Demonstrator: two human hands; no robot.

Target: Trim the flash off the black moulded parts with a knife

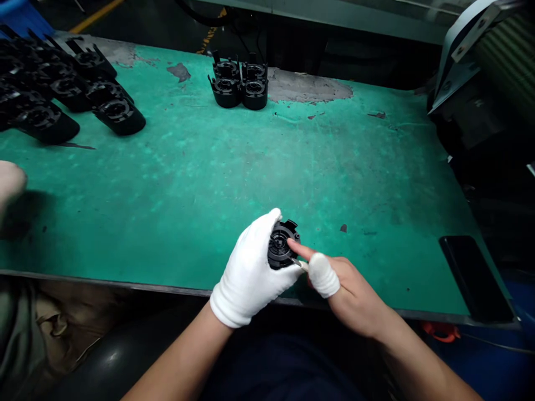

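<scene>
My left hand [248, 267], in a white glove, is wrapped round a round black plastic part [281, 245] near the table's front edge. The part's ringed, open face is turned up, with tabs on its rim. My right hand [345, 284] is bare apart from a white cover on the thumb. Its index finger reaches onto the part's face. A thin metal-tipped tool [297, 262], perhaps a small blade, sticks out below that finger, its tip at the part's lower right rim. Most of the tool is hidden in my right hand.
Several similar black plastic parts [119, 114] stand at the far left, and a cluster [240, 86] stands at the back middle. A dark phone [476, 278] lies at the right on the worn green tabletop [234, 167]. A blurred co-worker's hand [10, 184] shows at the left edge.
</scene>
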